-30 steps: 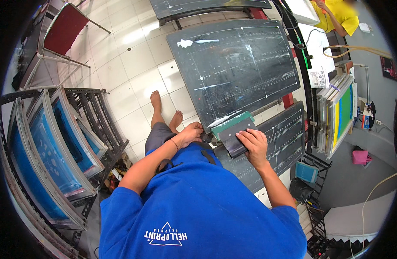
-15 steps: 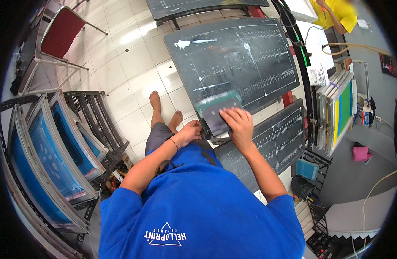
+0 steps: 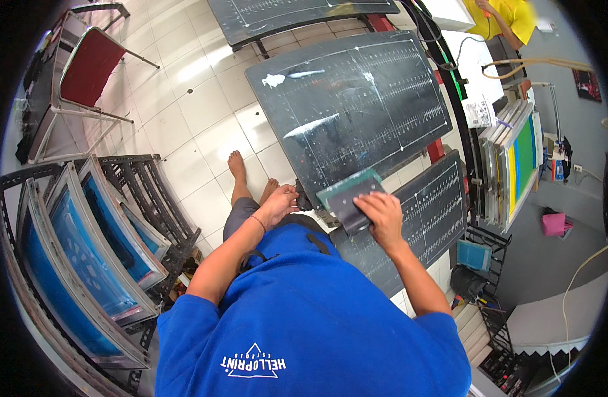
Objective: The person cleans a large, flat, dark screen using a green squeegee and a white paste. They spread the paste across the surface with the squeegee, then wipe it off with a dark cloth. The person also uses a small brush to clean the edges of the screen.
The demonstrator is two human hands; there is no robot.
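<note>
My right hand [image 3: 383,215] is closed on a squeegee [image 3: 351,200] with a dark flat handle and a green blade. The squeegee is tilted, its blade at the near edge of a dark printing board [image 3: 363,99] marked with white ruled lines. White smears [image 3: 275,80] lie near the board's far left corner, and a pale streak [image 3: 314,126] crosses its left part. My left hand [image 3: 277,205] is at the board's near left corner, fingers curled beside a small black fitting [image 3: 304,197]. Whether the fingers grip it is hard to see.
A second marked board [image 3: 416,218] lies to the right, and another [image 3: 297,16] beyond. Framed screens [image 3: 92,251] stand in a black rack at left, with a red chair [image 3: 92,69] behind. More frames [image 3: 512,165] stand at right, near a person in yellow [image 3: 502,23].
My right hand and the squeegee have moved right and slightly nearer, off the board's left near part. A pale streak now shows more fully. My left hand has shifted slightly left.
</note>
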